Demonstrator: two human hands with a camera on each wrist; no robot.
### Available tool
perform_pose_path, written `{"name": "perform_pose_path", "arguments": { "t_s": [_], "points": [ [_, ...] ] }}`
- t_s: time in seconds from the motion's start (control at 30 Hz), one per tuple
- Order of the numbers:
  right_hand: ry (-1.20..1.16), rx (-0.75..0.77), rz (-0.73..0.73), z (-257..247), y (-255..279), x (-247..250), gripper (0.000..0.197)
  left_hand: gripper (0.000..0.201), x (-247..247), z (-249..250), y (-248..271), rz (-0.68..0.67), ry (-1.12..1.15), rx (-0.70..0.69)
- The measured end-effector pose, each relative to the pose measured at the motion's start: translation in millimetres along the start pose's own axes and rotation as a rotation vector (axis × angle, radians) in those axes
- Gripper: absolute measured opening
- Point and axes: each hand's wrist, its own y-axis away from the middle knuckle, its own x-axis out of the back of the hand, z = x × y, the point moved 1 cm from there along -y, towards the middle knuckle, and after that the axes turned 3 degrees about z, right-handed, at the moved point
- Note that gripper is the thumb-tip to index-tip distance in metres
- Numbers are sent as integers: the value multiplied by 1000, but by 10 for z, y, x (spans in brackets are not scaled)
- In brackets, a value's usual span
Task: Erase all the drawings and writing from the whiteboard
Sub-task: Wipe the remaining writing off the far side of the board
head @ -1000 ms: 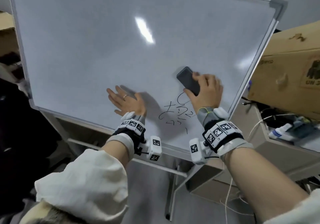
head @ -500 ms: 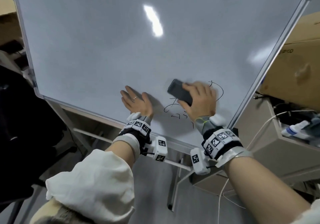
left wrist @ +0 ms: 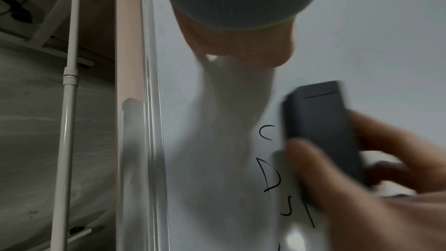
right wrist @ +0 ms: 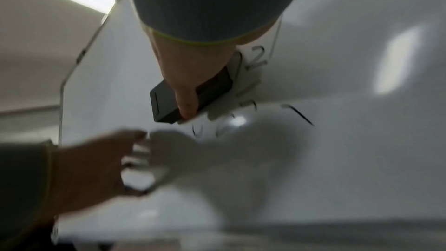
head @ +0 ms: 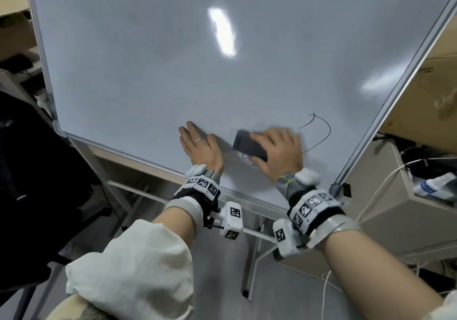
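Right hand [head: 279, 151] grips the dark grey eraser [head: 249, 144], fingers wrapped over its top, thumb along the near edge. Eraser face is flat against the whiteboard [head: 153, 67], low on the board, right of centre. Hand and eraser are motion-blurred in the head view.

Left hand [head: 200, 146] is flat on the board just left of the eraser, fingers straight and slightly spread, holding nothing. A ring [head: 198, 140] sits on one finger. Gap between the two hands is small; they are not touching.

Black marker strokes [head: 321, 131] remain: a long curved arc to the right of the right hand, plus short fragments poking out under the eraser's lower edge. The left wrist view shows those fragments [left wrist: 270, 169] running down the board beside the eraser [left wrist: 321, 127]; the right wrist view shows a "2"-like mark [right wrist: 257, 58] and small dashes beside the eraser [right wrist: 188, 98]. Everything else on the board surface reads clean, with ceiling light glare [head: 222, 32] near the top.

Board is tilted in its metal frame [head: 385, 112] on a white stand [head: 252, 253]. Cardboard box [head: 427, 92] sits beyond the right edge. White cable [head: 378, 191] runs along the beige unit below it.
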Motion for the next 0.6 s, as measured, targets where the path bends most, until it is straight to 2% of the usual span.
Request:
{"name": "perform_pose_path", "arguments": {
  "t_s": [0.07,0.13,0.3,0.37,0.5,0.6],
  "points": [
    [11,81,-70,-121,262,-127,63,64,-5,10,7,34,6,8],
    [19,97,-71,-131,277,-122,62,64,3,22,6,38,4,15],
    [6,-160,136,128,-152,150,58,65,8,12,-3,30,-8,14],
    [6,-114,107,115,-130,112,59,64,-9,11,-17,27,-26,10],
    [29,54,-51,-171,312,-156,63,63,-20,-21,-22,37,-48,5],
    [13,15,-29,-132,350,-124,62,64,-28,-22,-6,47,-77,-13]
  ]
}}
